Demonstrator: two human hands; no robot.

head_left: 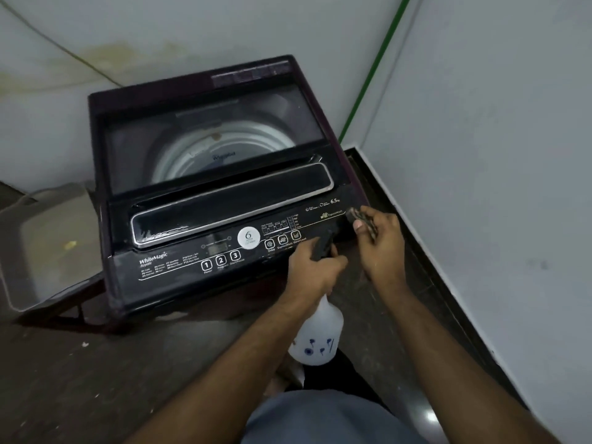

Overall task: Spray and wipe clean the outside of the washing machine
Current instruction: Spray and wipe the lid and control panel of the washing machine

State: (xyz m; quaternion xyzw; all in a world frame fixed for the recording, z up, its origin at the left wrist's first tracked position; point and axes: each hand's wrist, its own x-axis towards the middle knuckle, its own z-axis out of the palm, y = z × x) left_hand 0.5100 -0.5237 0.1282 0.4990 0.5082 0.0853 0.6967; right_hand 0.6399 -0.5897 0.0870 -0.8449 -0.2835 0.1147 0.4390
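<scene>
While the washing machine [205,174] sits in the corner with its lid down, I judge the right end of its control panel [224,251] is the patch to wipe. My left hand [312,272] grips the spray bottle [317,334] by its trigger head; I'd aim short bursts away from the buttons. My right hand [381,241] pinches a small cloth [363,219] against the panel edge, fingers curled; I'd press flat.

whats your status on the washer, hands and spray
Left hand grips spray bottle by its trigger head. Right hand holds dark cloth at washing machine control panel corner. Nothing in the way.
</scene>
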